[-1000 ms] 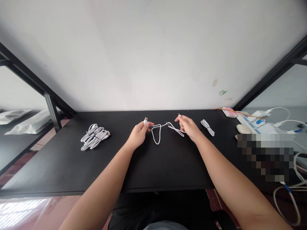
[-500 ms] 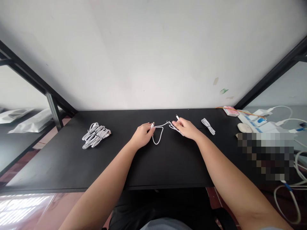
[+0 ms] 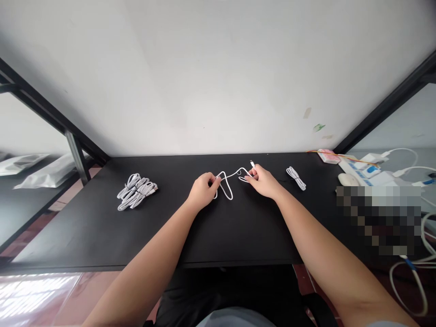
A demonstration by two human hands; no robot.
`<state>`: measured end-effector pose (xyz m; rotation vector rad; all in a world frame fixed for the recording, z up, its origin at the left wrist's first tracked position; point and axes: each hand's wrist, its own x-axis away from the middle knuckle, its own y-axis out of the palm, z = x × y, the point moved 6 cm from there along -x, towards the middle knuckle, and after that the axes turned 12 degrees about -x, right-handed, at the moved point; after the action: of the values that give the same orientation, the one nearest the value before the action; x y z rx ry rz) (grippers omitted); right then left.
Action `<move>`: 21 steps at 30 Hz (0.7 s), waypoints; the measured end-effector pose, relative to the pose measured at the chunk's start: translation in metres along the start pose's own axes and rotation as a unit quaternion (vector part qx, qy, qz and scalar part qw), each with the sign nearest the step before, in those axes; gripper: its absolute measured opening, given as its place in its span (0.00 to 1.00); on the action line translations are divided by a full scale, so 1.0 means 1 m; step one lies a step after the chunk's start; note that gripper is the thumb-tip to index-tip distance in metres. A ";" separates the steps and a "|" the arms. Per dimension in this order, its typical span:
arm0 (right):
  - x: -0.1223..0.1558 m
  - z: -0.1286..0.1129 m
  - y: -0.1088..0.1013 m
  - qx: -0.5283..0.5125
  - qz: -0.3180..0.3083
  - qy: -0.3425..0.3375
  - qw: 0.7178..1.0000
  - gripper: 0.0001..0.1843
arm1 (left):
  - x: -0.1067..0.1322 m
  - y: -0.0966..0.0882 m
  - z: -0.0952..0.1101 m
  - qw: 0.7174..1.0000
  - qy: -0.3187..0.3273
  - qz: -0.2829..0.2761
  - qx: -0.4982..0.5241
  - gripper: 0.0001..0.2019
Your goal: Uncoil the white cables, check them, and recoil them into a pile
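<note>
A loose white charging cable point(image 3: 229, 190) runs between my two hands over the black table point(image 3: 221, 231). My left hand point(image 3: 203, 190) is closed in a pinch on one part of it, with a loop hanging from the fingers. On the other side my right hand point(image 3: 261, 180) grips the cable too, and a plug point(image 3: 252, 164) sticks up past the fingertips. A short stretch with a small curl spans the gap between the hands. To the right lies a folded white cable point(image 3: 296, 178); to the left lies a pile of tied white cables point(image 3: 135, 192).
At the right stand a power strip point(image 3: 354, 169) with white adapters, a white mouse point(image 3: 348, 180) and a pink-and-white box point(image 3: 328, 156). A white wall point(image 3: 211, 91) rises behind the table. Clear plastic bags point(image 3: 51, 171) lie on the neighbouring table at left.
The plug that showed at my left fingertips is out of sight now, and the cable loop there has changed shape. My right hand has barely moved and keeps its hold.
</note>
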<state>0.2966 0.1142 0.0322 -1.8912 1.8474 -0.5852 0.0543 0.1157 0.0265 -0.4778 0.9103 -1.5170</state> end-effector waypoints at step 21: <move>0.008 0.003 0.020 -0.241 -0.075 0.054 0.966 0.29 | -0.003 0.008 -0.013 0.869 -0.172 -0.025 0.463 0.10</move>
<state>0.2825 0.1062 0.0183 -2.3673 2.0688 -0.3047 0.0496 0.1223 0.0133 -0.0469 -0.1612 -1.6467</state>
